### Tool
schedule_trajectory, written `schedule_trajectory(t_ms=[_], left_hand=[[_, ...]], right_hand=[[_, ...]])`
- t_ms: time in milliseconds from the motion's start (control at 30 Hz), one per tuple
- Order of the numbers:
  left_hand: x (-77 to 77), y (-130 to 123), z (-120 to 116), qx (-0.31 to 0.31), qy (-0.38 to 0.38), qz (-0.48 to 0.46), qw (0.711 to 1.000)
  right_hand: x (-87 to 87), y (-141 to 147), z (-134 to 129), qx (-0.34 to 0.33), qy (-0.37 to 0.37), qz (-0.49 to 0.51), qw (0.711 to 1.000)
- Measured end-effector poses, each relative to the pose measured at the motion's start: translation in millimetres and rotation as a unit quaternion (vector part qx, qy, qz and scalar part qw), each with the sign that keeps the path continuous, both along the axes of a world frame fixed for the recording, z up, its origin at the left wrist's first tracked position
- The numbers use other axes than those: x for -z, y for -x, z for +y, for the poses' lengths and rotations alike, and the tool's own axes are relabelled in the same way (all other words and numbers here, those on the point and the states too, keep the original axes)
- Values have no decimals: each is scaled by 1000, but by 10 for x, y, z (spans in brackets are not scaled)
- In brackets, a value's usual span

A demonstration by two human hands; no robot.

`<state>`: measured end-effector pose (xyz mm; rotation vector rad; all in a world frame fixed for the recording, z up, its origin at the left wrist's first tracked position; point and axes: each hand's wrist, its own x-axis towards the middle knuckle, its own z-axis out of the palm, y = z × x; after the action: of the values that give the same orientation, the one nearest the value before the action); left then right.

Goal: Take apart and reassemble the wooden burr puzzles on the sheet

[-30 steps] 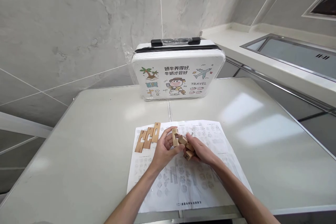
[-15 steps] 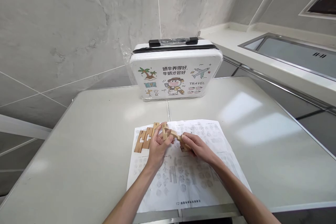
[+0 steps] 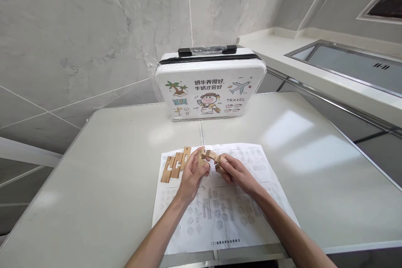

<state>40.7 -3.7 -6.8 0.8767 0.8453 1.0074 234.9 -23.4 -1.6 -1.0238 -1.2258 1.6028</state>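
My left hand (image 3: 192, 176) pinches a notched wooden puzzle piece (image 3: 201, 160) above the paper. My right hand (image 3: 235, 171) grips another wooden puzzle piece (image 3: 217, 167), with dark pen marks on it. A short wooden bar (image 3: 212, 154) spans the gap between the two hands; whether it is a separate piece or part of one of them I cannot tell. Left of my left hand lie three flat wooden pieces side by side: one marked 3 (image 3: 166, 174), one marked 1 (image 3: 176, 170) and one marked 2 (image 3: 187, 150). Cut-outs show in them. My fingers hide parts of the held pieces.
Under the hands lies a printed sheet (image 3: 226, 226) with small diagrams, on a light folding table (image 3: 109, 184). A white suitcase (image 3: 207, 69) in clear plastic wrap stands at the table's back edge. A counter with a sink (image 3: 345, 63) runs along the right.
The held pieces have been turned and shifted slightly, and the bar between my hands now sits higher. My left hand has moved a little right, uncovering more of the piece marked 2.
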Motion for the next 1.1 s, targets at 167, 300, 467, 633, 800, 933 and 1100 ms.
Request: schedule_trajectory(t_ms=[167,300,467,633,800,933,1100], left_hand=[[-14,-1,14,7,-3,-22,1000],[6,1,23,19,-9,-13,1000],[83,37,24,11,-28,-6,1000],[58,53,10,46,-54,-57,996],[-54,16,-8,114,-75,-31,990],[-91,-9,-17,99,-74,-4,992],[-79,-22,-14,56,-100,8,993]], right_hand=[[11,-6,10,25,4,19,1000],[12,-7,9,48,21,24,998],[22,4,12,54,29,21,998],[62,41,23,98,21,-37,994],[50,98,16,93,-32,-95,991],[43,93,12,61,-4,-75,995],[64,17,0,-57,67,-3,996]])
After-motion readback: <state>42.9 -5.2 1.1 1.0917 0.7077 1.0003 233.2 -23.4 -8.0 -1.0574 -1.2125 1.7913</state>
